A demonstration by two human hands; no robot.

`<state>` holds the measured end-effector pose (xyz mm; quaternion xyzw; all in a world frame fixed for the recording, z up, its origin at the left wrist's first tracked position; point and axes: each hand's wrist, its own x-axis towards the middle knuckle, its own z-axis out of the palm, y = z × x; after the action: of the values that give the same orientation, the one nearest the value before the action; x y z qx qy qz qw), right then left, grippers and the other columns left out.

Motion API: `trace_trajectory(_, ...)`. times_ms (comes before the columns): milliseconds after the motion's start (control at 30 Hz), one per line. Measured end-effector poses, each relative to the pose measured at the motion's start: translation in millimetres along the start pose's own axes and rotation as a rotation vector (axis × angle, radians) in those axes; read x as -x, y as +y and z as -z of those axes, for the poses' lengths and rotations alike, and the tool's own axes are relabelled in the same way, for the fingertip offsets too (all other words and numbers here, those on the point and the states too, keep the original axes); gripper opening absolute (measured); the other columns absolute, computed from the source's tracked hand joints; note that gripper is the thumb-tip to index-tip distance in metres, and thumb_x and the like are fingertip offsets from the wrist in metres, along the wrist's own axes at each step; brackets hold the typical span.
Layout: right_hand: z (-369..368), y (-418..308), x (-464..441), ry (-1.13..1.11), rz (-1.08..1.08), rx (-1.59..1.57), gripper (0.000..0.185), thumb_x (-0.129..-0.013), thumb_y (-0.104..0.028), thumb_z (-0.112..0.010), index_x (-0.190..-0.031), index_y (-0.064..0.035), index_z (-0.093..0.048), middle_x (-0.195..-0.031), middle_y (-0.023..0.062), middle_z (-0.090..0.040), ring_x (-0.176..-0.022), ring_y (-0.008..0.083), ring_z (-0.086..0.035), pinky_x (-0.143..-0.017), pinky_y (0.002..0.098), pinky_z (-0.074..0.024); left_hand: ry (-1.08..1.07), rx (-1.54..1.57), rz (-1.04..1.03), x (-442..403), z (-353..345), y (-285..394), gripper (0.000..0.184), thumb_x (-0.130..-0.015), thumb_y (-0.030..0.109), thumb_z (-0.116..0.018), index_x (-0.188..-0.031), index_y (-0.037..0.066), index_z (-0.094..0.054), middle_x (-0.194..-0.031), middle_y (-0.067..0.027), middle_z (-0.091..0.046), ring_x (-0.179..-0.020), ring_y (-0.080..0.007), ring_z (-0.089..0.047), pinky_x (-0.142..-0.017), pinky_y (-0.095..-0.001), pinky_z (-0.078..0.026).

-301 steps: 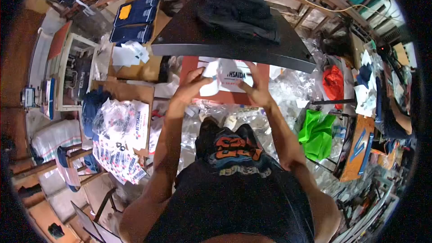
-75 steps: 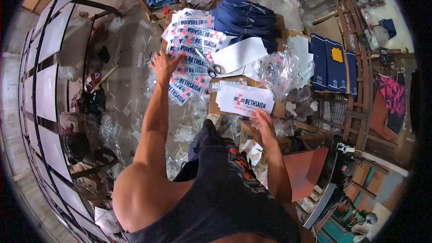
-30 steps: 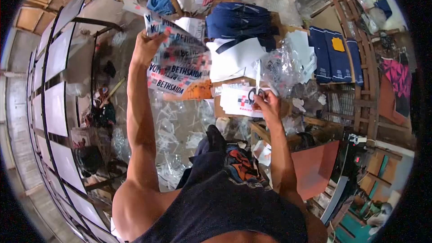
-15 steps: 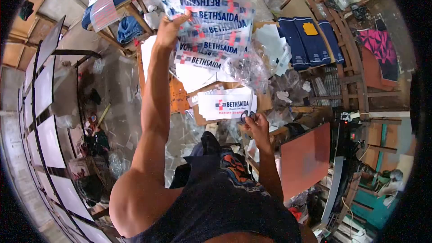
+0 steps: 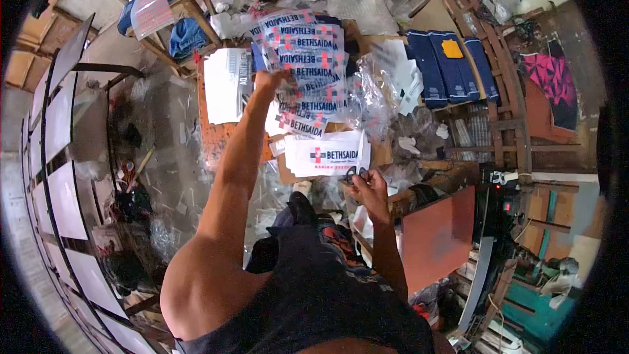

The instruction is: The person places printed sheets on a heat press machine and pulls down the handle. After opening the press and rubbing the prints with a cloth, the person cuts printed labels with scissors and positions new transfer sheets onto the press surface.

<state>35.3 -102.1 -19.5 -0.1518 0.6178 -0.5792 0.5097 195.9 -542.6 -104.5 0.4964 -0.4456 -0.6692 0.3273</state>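
My left hand [image 5: 270, 82] is closed on the left edge of a clear plastic film sheet [image 5: 311, 72] printed with rows of blue "BETHSAIDA" lettering and red crosses. The sheet hangs over the work table, its lower end near a stack of white printed sheets [image 5: 337, 151] with the same lettering. At the right end of that stack, my right hand [image 5: 371, 190] has its fingers around the dark handles of scissors [image 5: 354, 174]; the blades are hard to make out.
White papers [image 5: 224, 85] lie on the table's left side. Crumpled clear plastic [image 5: 373, 101] sits right of the film, with folded navy fabric [image 5: 436, 65] beyond. A reddish-brown board [image 5: 438, 239] stands at the right. Pale panels [image 5: 67, 200] line the left, and scraps litter the floor.
My left hand has lowered the plastic film sheet toward the table, uncovering the area behind it. My right hand stays near the white stack with the scissors.
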Motion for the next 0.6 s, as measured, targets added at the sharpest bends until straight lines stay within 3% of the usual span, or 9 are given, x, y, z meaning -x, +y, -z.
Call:
trace_trajectory(133,-3,1,-2,-0.015,0.031,0.031,0.022,-0.096,-0.014,-0.074,-0.101,-0.0018,-0.056,-0.091,0.0040,-0.065,-0.076,0.0129,-0.067,-0.068,0.0300,-0.0580,-0.103,0.106,-0.102,15,0,0,0.018,-0.084,0.006,-0.077,-0.099,-0.004,-0.076,-0.094,-0.0110,-0.075,-0.077,-0.0219,-0.068,-0.070,-0.0326,-0.052)
trace_trajectory(167,-5,2,-3,-0.029,0.031,0.041,0.021,-0.097,-0.014,-0.073,-0.101,-0.0017,-0.056,-0.091,0.0036,-0.065,-0.076,0.0127,-0.067,-0.067,0.0295,-0.0575,-0.107,-0.014,-0.139,10,2,-4,0.027,-0.085,0.012,-0.079,-0.106,-0.004,-0.073,-0.098,-0.0126,-0.075,-0.084,-0.0225,-0.070,-0.074,-0.0337,-0.054)
trace_trajectory(200,-9,-1,-3,-0.036,0.029,0.042,0.021,-0.097,-0.014,-0.073,-0.101,-0.0017,-0.056,-0.091,0.0036,-0.065,-0.076,0.0127,-0.067,-0.067,0.0295,-0.0575,0.009,-0.222,-0.245,22,-4,5,0.047,-0.077,0.032,-0.088,-0.106,-0.002,-0.073,-0.100,-0.0145,-0.076,-0.088,-0.0265,-0.073,-0.080,-0.0394,-0.056)
trace_trajectory(267,-19,-10,1,-0.023,0.003,0.053,0.020,-0.097,-0.013,-0.072,-0.101,-0.0018,-0.056,-0.090,0.0029,-0.063,-0.075,0.0128,-0.066,-0.067,0.0292,-0.0569,0.405,-0.881,-0.100,62,-21,40,0.067,-0.078,0.051,-0.083,-0.116,-0.003,-0.067,-0.112,-0.0212,-0.072,-0.103,-0.0380,-0.070,-0.089,-0.0463,-0.055)
trace_trajectory(300,-22,-8,0,-0.030,0.001,0.054,0.020,-0.097,-0.013,-0.072,-0.101,-0.0018,-0.056,-0.090,0.0029,-0.063,-0.075,0.0128,-0.066,-0.067,0.0292,-0.0569,0.412,-0.881,-0.097,65,-20,39,0.067,-0.078,0.051,-0.083,-0.116,-0.003,-0.067,-0.112,-0.0212,-0.072,-0.103,-0.0380,-0.070,-0.089,-0.0463,-0.055)
trace_trajectory(367,-25,-6,-3,-0.035,0.028,0.075,0.020,-0.097,-0.013,-0.072,-0.102,-0.0016,-0.057,-0.090,0.0029,-0.063,-0.075,0.0133,-0.067,-0.067,0.0296,-0.0569,0.493,-0.903,-0.135,65,-17,37,0.077,-0.084,0.063,-0.072,-0.121,-0.003,-0.062,-0.119,-0.0287,-0.067,-0.113,-0.0477,-0.064,-0.095,-0.0517,-0.052)
trace_trajectory(467,-23,-2,-4,-0.027,0.028,0.084,0.020,-0.097,-0.013,-0.073,-0.104,-0.0016,-0.057,-0.092,0.0039,-0.065,-0.074,0.0140,-0.066,-0.069,0.0309,-0.0571,0.600,-0.843,-0.172,45,9,24,0.072,-0.089,0.063,-0.064,-0.119,-0.003,-0.062,-0.116,-0.0308,-0.066,-0.108,-0.0485,-0.064,-0.092,-0.0540,-0.052)
trace_trajectory(533,-21,-2,-1,-0.034,0.026,0.067,0.021,-0.097,-0.013,-0.073,-0.104,-0.0015,-0.057,-0.092,0.0043,-0.066,-0.075,0.0141,-0.067,-0.070,0.0313,-0.0572,0.815,-0.868,-0.399,33,35,6,0.069,-0.088,0.058,-0.068,-0.120,-0.003,-0.061,-0.111,-0.0288,-0.063,-0.102,-0.0477,-0.061,-0.086,-0.0573,-0.051)
trace_trajectory(600,-16,-1,1,-0.039,0.029,0.052,0.022,-0.096,-0.014,-0.074,-0.104,-0.0014,-0.057,-0.093,0.0048,-0.067,-0.075,0.0142,-0.067,-0.070,0.0318,-0.0574,0.987,-1.031,-0.210,30,61,16,0.076,-0.081,0.058,-0.076,-0.126,-0.001,-0.059,-0.122,-0.0234,-0.059,-0.113,-0.0420,-0.058,-0.093,-0.0531,-0.049)
